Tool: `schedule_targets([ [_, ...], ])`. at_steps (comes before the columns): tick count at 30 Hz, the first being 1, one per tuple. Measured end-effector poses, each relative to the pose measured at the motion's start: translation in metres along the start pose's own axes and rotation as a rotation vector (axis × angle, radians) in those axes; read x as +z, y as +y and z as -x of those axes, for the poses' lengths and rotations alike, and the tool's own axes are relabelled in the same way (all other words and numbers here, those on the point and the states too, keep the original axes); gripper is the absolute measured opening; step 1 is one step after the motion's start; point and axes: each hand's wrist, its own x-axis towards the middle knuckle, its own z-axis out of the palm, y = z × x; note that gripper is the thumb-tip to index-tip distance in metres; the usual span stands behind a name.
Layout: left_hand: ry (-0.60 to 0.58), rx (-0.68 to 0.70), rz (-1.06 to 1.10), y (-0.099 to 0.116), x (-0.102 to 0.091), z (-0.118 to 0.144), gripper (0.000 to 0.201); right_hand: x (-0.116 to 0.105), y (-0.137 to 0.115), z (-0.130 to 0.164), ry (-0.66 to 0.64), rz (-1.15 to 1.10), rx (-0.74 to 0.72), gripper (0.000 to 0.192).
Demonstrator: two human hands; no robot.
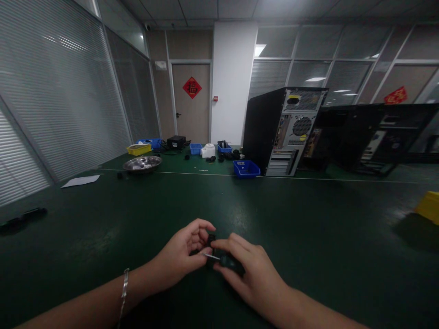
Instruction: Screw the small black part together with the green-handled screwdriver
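My right hand (252,265) is closed around the dark handle of a screwdriver (231,263), whose thin metal shaft points left toward my left thumb. Between the two hands is a small black part (211,238), partly covered by fingers, so its kind does not show. My left hand (183,249) has its fingers curled around the left side of this part, and the thumb lies by the screwdriver's tip. My right index finger reaches to the part as well. Both hands are low over the green table, near its front.
On the green table (154,201) stand a metal bowl (142,170), a blue bin (246,175) and a black computer tower (264,132). Another dark computer case (373,132) is farther right. A yellow bin (428,208) sits at the right edge, and a paper sheet (81,181) lies left.
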Motion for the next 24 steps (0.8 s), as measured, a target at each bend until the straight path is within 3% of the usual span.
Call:
schedule_targets([
  [4, 0.245, -0.001, -0.014, 0.0, -0.016, -0.008, 0.025, -0.001, 0.003, 0.001, 0.054, -0.093, 0.004, 0.036],
  [9, 0.597, 0.157, 0.169, -0.007, -0.041, -0.02, 0.023, -0.003, 0.004, -0.002, 0.057, -0.178, 0.017, 0.021],
  [19, 0.987, 0.176, 0.305, -0.015, -0.082, -0.028, 0.013, -0.007, 0.001, -0.002, -0.047, -0.238, -0.006, 0.015],
  [24, 0.996, 0.16, 0.351, -0.012, -0.085, -0.028, 0.018, -0.007, 0.0, -0.002, -0.053, -0.236, -0.015, 0.017],
])
